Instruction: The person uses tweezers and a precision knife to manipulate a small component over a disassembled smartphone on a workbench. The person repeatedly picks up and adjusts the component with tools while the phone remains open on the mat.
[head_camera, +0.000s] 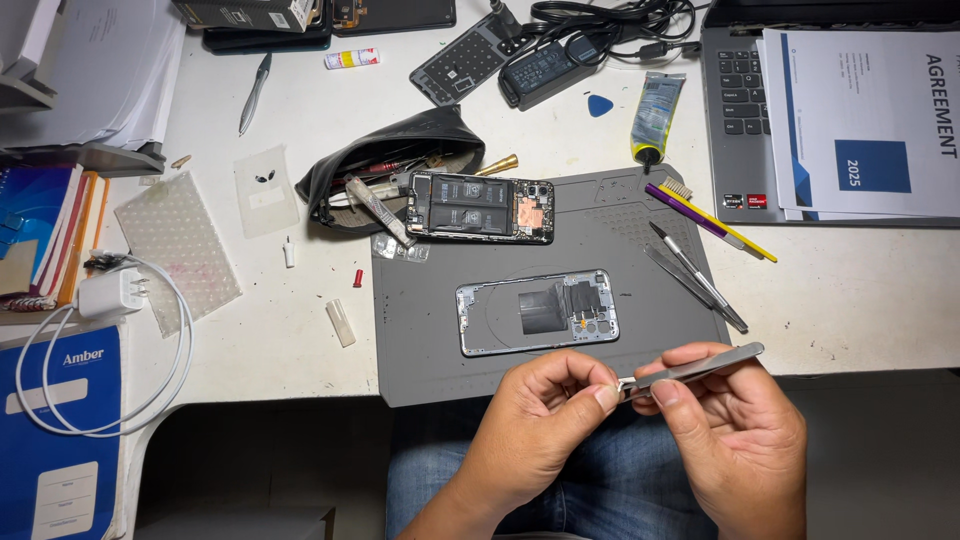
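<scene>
Right hand (735, 425) pinches a pair of thin silver metal tweezers (695, 368) just past the front edge of the desk, above the person's blue jeans (620, 480). The left hand (545, 420) pinches something very small at the tweezer tip; it is too tiny to tell what. Both hands are touching at the fingertips.

On the flat grey rubber work mat (420, 350) lies a silver phone back frame (537, 311), near the mat's front edge. It looks stripped, with dark square patches inside. Nearer the mat's back edge lies an opened black phone body (482, 207) with its black battery and a copper-coloured patch showing. So the phone looks already taken apart, and putting it together seems not yet done.
</scene>
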